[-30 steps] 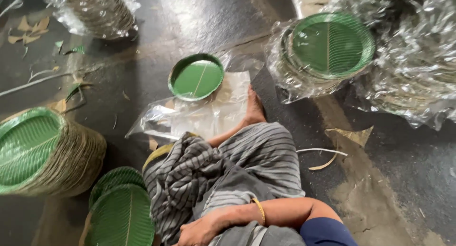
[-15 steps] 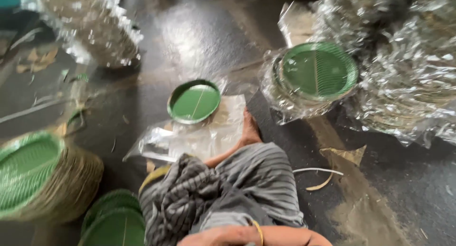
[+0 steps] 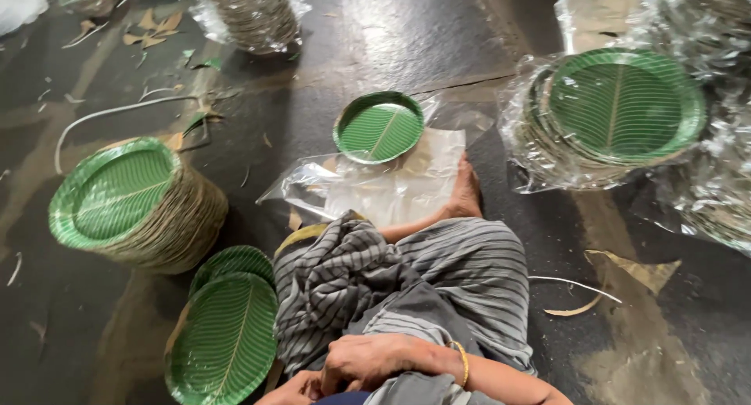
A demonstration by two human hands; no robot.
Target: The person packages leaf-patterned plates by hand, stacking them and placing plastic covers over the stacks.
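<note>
Striped grey cloth (image 3: pixel 407 295), soft and creased, bunched over the person's lap w/ one hand (image 3: pixel 375 360) lying flat on it, fingers loosely curled, gripping nothing firmly; thin gold bangle (image 3: pixel 463 362) at the wrist. Which hand it is can't be told, nor how the other hand (image 3: pixel 293 389) at the bottom edge has its fingers, mostly cut off. Just left of the lap, nearest the fingers but not touching: two round green paper plates (image 3: pixel 227 338), leaf-vein print, raised rims, overlapping on the floor (image 3: pixel 391 29). Bare foot (image 3: pixel 467 194) sticks out ahead onto a crinkly clear plastic bag (image 3: pixel 391 187); a small green plate stack (image 3: pixel 379 126) sits at the bag's far edge. Left side of floor: tall plate stack (image 3: pixel 137 205), leaning, brown paper edges showing. Far right: big stack in shiny plastic wrap (image 3: pixel 618 111). Floor is dark, glossy concrete w/ paper trimmings scattered; open room ahead towards the far edge, btwn the stacks.
</note>
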